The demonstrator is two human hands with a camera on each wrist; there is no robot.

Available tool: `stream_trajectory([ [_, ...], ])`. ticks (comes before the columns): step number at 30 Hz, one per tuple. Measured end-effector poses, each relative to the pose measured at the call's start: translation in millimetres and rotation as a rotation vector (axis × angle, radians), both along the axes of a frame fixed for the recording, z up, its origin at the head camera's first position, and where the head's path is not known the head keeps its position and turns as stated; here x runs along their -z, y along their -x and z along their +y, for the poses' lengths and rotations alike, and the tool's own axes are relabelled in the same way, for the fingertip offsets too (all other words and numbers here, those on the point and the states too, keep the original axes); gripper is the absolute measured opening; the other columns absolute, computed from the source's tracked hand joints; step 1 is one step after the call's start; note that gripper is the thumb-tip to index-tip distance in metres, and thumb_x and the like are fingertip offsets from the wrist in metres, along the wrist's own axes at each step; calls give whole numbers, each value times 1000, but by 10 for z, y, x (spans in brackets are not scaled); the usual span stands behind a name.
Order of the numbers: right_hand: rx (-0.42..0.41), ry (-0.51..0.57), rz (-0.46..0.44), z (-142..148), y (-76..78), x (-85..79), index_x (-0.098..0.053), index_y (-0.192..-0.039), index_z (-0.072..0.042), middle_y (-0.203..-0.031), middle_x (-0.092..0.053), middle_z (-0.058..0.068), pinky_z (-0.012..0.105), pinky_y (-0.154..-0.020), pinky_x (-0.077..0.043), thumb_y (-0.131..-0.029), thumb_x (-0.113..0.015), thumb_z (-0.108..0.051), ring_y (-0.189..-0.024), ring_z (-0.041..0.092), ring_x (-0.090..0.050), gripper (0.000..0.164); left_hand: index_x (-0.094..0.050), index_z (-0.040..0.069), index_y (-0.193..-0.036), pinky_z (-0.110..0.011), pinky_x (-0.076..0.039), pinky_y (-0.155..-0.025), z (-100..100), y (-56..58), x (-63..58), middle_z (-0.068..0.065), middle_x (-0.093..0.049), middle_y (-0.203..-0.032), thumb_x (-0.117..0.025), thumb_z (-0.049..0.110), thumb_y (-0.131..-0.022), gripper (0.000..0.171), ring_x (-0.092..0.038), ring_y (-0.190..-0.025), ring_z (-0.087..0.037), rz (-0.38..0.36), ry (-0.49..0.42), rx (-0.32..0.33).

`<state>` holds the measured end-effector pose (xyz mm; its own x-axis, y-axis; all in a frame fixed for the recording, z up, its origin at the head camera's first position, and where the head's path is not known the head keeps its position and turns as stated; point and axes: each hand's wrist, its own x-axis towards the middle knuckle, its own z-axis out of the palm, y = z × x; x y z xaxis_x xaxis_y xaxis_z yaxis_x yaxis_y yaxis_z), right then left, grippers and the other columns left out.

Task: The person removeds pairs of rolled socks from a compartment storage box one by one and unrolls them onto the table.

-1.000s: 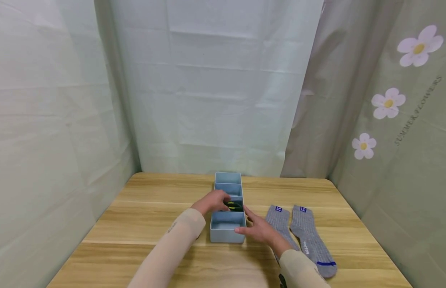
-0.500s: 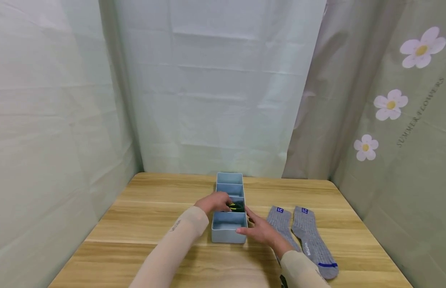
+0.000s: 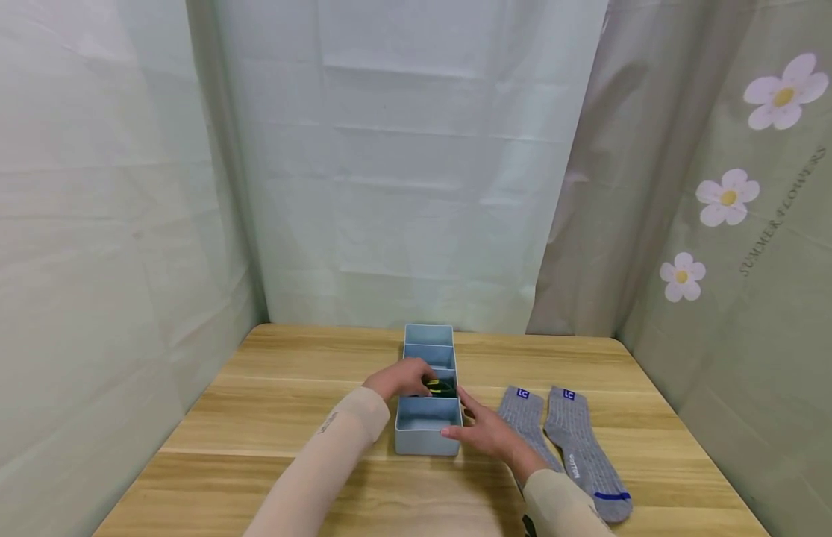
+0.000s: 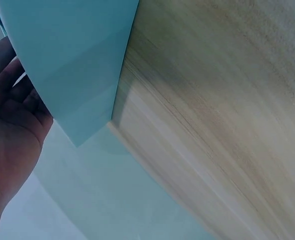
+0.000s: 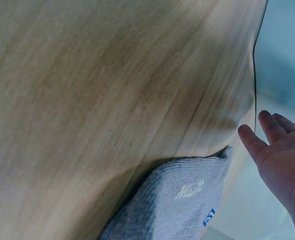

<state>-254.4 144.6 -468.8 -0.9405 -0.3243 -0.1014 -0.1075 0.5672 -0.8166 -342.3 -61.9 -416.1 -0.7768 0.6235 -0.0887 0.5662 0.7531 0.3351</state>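
A light-blue box (image 3: 426, 441) with several compartments in a row stands lengthwise on the table. My left hand (image 3: 404, 377) reaches over its left side into the second compartment from the front, with bent fingers and thumb at a dark folded sock (image 3: 442, 387) with yellow stripes. Part of that sock lies hidden behind the fingers. In the left wrist view the left hand (image 4: 12, 110) shows behind the box's side wall (image 4: 72, 65). With fingers extended, my right hand (image 3: 488, 431) rests against the box's right side, thumb by the front corner.
Two grey ribbed socks (image 3: 583, 440) with blue labels lie flat to the right, one partly under the right forearm. The wooden table (image 3: 254, 418) ends at curtains (image 3: 389, 186) behind and at both sides.
The left fingers have shifted slightly to the right over the dark sock, covering a little more of it. The right hand stays at the box; the view moved slightly.
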Motion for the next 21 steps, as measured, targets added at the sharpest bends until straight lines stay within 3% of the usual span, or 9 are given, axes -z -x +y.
stream_trajectory([
  [14,-32,52,3,-1,-12,-10,-18,-160,-19,-159,-27,21,62,-108,-30,-91,-71,-44,-139,44,-35,91,-72,10,-120,-38,-49,-97,12,42,-21,-2,-70,-110,-77,12,-87,34,-61,-99,-16,-105,25,-99],
  [21,-27,50,7,5,-18,-8,-18,-160,-19,-158,-28,21,62,-108,-31,-91,-71,-43,-138,45,-36,90,-75,14,-116,-34,-50,-94,29,81,7,3,-71,-104,-76,12,-88,29,-60,-93,-12,-78,73,-49],
])
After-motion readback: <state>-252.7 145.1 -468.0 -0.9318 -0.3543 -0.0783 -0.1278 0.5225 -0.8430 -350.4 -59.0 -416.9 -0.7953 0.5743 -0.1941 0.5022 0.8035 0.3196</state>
